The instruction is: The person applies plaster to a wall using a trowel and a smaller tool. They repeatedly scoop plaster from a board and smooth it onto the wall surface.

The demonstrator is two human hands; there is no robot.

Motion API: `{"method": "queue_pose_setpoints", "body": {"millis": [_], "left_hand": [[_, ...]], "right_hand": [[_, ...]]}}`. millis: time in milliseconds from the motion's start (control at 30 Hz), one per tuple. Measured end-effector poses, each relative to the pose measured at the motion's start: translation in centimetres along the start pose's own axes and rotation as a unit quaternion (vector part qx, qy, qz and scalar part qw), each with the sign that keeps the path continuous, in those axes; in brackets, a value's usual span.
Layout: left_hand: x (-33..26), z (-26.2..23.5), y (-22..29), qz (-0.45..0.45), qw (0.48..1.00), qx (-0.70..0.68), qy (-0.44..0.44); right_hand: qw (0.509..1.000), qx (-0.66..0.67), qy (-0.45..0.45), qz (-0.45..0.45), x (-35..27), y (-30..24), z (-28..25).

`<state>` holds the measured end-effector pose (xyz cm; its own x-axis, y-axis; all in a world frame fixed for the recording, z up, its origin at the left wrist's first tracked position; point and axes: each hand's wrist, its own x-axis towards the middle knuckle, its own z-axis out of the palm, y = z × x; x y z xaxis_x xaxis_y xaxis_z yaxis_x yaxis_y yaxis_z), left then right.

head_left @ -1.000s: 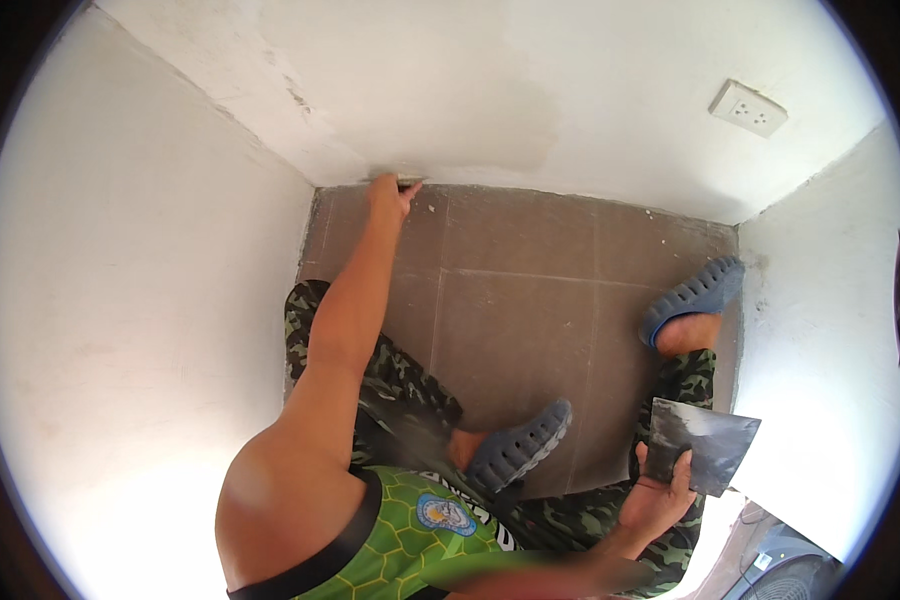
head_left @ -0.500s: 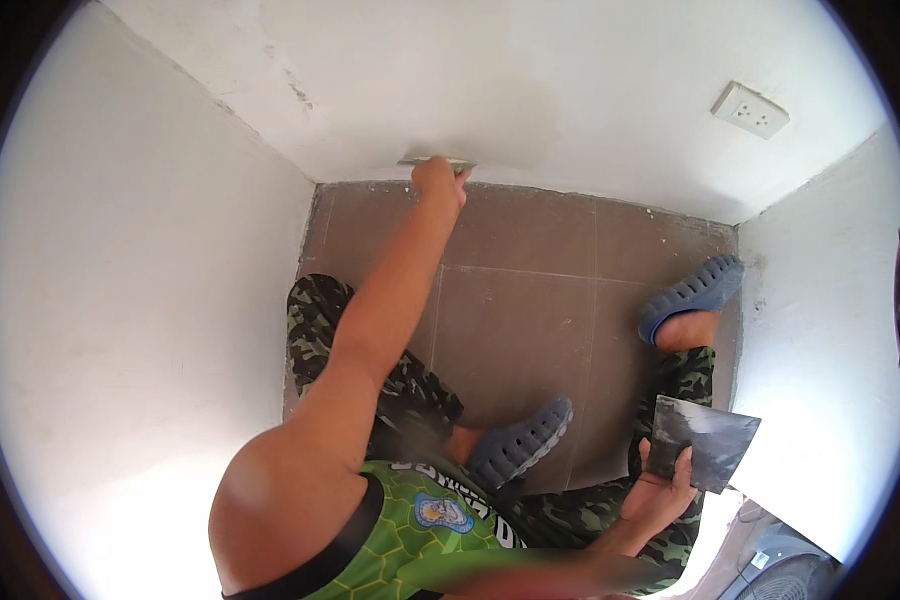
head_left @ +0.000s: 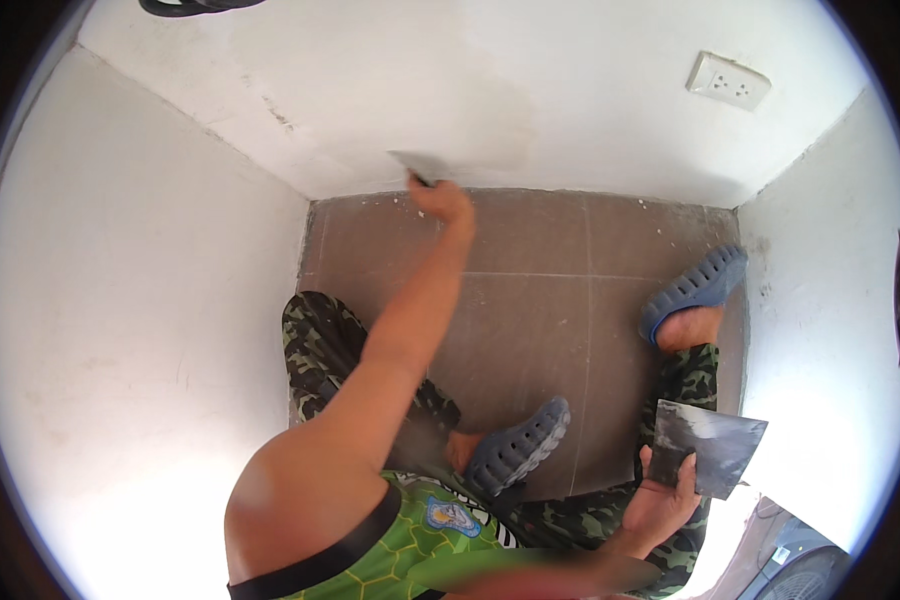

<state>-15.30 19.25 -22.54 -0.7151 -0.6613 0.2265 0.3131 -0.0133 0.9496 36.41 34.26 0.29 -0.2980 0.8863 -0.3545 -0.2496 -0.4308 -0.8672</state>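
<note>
My left hand (head_left: 446, 203) reaches forward, low on the far wall. It is closed round the dark handle of a putty knife (head_left: 407, 160), whose thin blade lies near or against the white wall (head_left: 560, 110); I cannot tell whether it touches. A greyish, damp-looking patch (head_left: 495, 130) marks the plaster just above. At the lower right, my right hand (head_left: 662, 505) grips a flat, dark, four-sided plate (head_left: 715, 455) with pale smears on it. Its thumb and fingers hold the near edge, beside my bent leg.
White walls enclose a corner on three sides above a brown tiled floor (head_left: 520, 330). A power socket (head_left: 730, 80) sits on the far wall. My feet wear blue-grey clogs (head_left: 520, 445). A dark fan-like appliance (head_left: 805, 575) stands at the lower right, and a black object (head_left: 195, 6) shows at the top.
The putty knife has turned from lying level along the wall to a slanted angle, and my left wrist has bent. The view has shifted slightly. My right hand still holds the plate.
</note>
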Motion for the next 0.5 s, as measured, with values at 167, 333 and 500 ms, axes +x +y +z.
{"method": "queue_pose_setpoints", "body": {"millis": [167, 333, 500], "left_hand": [[-13.9, 7.9, 5.3, -0.072, 0.993, 0.091, -0.021], [-16.4, 5.4, 8.7, -0.176, 0.975, 0.025, -0.135], [-4.6, -4.3, 5.6, -0.214, 0.974, 0.070, -0.035]], "right_hand": [[1.000, 0.008, 0.000, -0.021, 0.3, 0.2, -1.4], [0.998, -0.062, 0.006, -0.025, 0.8, 0.9, 0.5], [0.981, 0.003, -0.164, 0.104, 4.9, 5.4, 11.6]]}}
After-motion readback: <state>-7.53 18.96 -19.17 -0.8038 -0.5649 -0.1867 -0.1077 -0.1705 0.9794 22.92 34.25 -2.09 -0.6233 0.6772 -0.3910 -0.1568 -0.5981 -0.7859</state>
